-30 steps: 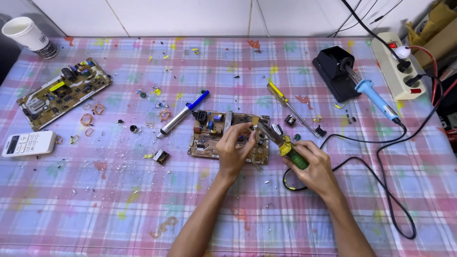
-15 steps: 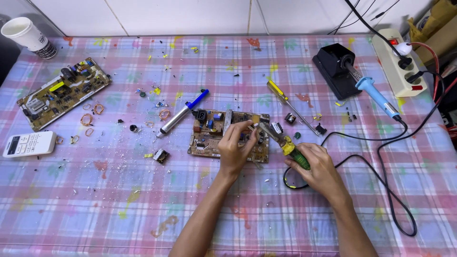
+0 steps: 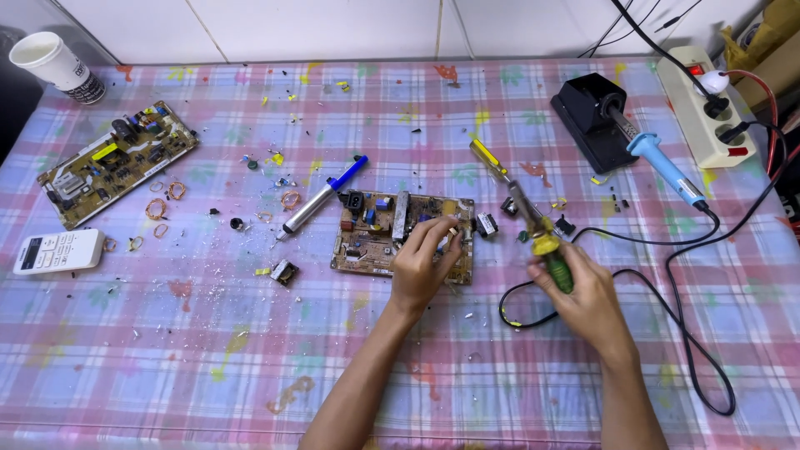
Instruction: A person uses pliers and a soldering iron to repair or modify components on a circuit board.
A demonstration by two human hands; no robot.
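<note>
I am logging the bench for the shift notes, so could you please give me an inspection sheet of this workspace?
Surface: table under a pink and blue checked cloth, strewn with small scraps.
Job's things: circuit board at centre; green-handled soldering iron.
Clutter: second circuit board, desoldering pump, yellow screwdriver, white remote, paper cup, copper wire coils.
Grippers: left hand on the board's right end, fingers at a part; right hand grips the iron.
Cables: black cord looping at right; power strip with plugs.
Surroundings: blue soldering iron in black stand; white wall behind.
</note>
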